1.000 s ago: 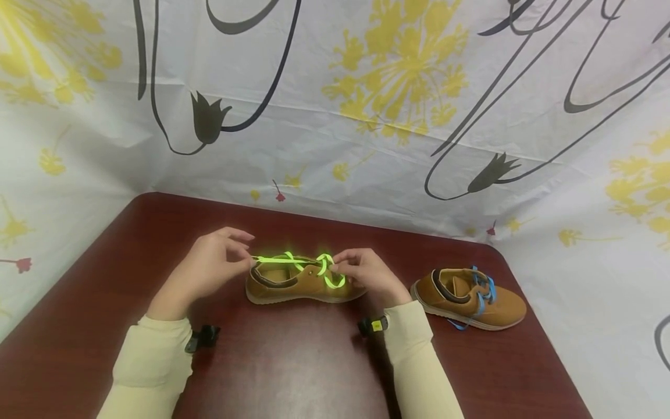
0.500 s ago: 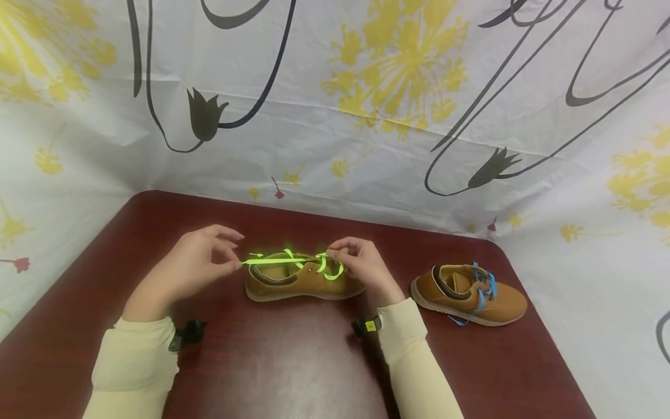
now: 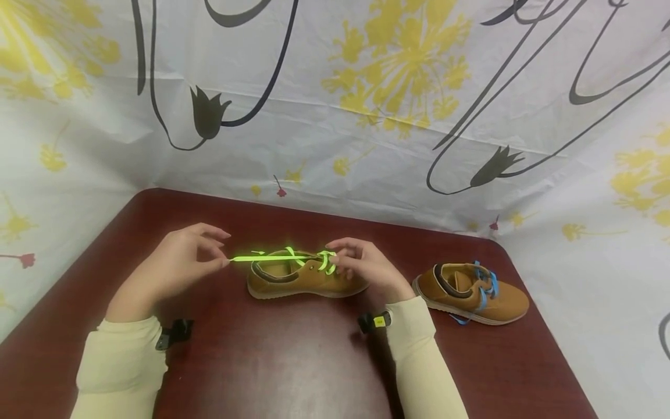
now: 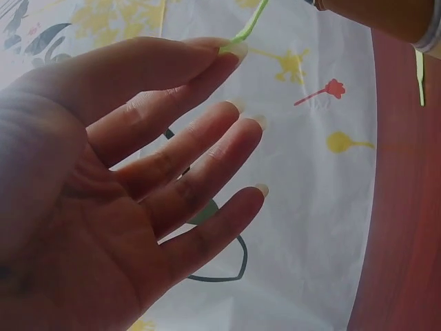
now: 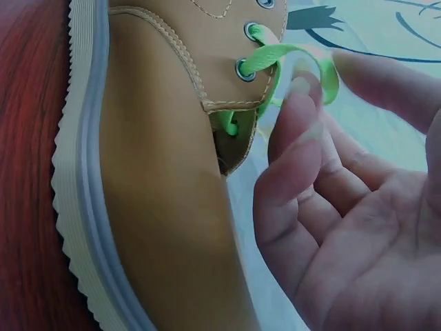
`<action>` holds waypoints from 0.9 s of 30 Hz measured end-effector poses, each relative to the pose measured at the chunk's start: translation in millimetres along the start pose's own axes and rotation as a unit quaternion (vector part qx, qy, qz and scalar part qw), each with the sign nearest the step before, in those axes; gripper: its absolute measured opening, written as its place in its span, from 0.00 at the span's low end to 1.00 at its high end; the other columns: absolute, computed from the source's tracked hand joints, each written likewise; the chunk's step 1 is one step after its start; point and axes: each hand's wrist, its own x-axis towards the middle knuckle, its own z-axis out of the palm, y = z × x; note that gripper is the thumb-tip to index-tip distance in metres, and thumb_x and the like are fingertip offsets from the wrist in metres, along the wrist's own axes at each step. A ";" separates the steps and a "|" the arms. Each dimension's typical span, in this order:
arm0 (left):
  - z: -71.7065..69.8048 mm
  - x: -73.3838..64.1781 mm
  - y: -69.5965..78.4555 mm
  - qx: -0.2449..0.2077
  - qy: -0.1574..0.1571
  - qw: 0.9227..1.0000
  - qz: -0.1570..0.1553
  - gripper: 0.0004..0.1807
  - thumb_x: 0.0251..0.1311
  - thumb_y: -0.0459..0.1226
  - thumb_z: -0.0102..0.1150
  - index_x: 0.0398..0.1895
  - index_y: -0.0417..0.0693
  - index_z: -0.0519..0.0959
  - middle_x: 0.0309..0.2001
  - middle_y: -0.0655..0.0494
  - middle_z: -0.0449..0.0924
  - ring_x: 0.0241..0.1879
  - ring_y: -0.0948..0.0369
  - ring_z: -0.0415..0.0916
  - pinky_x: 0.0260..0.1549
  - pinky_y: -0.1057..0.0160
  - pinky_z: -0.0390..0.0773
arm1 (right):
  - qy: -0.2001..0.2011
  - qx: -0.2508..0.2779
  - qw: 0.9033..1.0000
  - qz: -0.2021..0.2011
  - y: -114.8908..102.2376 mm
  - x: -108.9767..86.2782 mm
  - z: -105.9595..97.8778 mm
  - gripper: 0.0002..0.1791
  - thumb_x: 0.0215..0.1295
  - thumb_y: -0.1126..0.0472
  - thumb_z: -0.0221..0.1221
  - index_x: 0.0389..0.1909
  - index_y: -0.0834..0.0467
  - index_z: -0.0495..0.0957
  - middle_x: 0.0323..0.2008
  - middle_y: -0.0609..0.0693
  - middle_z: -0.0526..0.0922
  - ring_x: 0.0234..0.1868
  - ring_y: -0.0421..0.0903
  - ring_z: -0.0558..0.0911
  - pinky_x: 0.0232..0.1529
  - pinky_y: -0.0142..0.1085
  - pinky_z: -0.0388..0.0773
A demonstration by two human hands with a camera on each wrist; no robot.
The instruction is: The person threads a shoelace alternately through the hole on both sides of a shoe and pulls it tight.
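A tan shoe [image 3: 293, 286] with a bright green shoelace [image 3: 269, 258] lies sole down on the table, toe to the right. In the head view my left hand [image 3: 180, 265], left of the heel, draws one lace end out straight over the shoe opening. The left wrist view shows thumb and forefinger pinching the green lace tip [image 4: 252, 24], other fingers loosely spread. Over the lacing, my right hand [image 3: 363, 262] pinches a loop of the lace [image 5: 331, 79] between thumb and forefinger near the metal eyelets [image 5: 244, 69]. The remaining right fingers are curled.
A second tan shoe [image 3: 505, 305] with a blue lace [image 3: 481, 299] stands to the right on the dark red table [image 3: 272, 361]. Behind the table hangs a white sheet [image 3: 293, 116] with flower prints. The other green lace tip [image 3: 258, 252] sticks out behind the heel.
My left hand has moved left, drawing the green lace end farther past the heel. The loop under my right hand has become smaller. The blue-laced shoe has stayed in place.
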 end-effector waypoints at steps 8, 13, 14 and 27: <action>0.2 0.7 0.1 0.003 -0.014 1.000 0.014 0.02 0.57 0.34 0.70 0.29 0.47 0.89 0.56 0.46 0.82 0.57 0.45 0.78 0.56 0.42 0.75 | 0.031 -0.005 0.999 0.004 1.1 0.5 1.6 0.18 0.63 0.60 0.69 0.54 0.58 0.81 0.27 0.46 0.85 0.24 0.44 0.79 0.28 0.35 0.79; -1.1 -0.9 -3.3 0.013 -0.019 0.999 0.029 0.02 0.57 0.34 0.70 0.28 0.48 0.89 0.53 0.48 0.84 0.56 0.46 0.79 0.55 0.44 0.77 | 0.031 -0.013 0.999 0.015 0.2 0.0 4.2 0.19 0.60 0.61 0.71 0.53 0.57 0.81 0.29 0.46 0.86 0.25 0.45 0.80 0.27 0.36 0.77; -1.9 -1.1 -4.9 0.013 -0.020 0.999 0.029 0.01 0.56 0.34 0.70 0.29 0.48 0.89 0.51 0.49 0.85 0.55 0.46 0.80 0.54 0.45 0.77 | 0.032 -0.012 0.999 0.016 -0.5 0.0 4.6 0.20 0.60 0.62 0.71 0.52 0.57 0.81 0.29 0.47 0.86 0.25 0.45 0.80 0.28 0.36 0.78; 22.2 17.4 9.2 0.069 0.043 0.997 0.012 0.09 0.65 0.40 0.65 0.43 0.45 0.87 0.46 0.49 0.87 0.50 0.48 0.82 0.54 0.43 0.79 | 0.030 -0.018 0.999 0.026 -3.0 2.5 7.4 0.20 0.59 0.61 0.72 0.52 0.57 0.82 0.31 0.49 0.87 0.26 0.45 0.82 0.30 0.37 0.81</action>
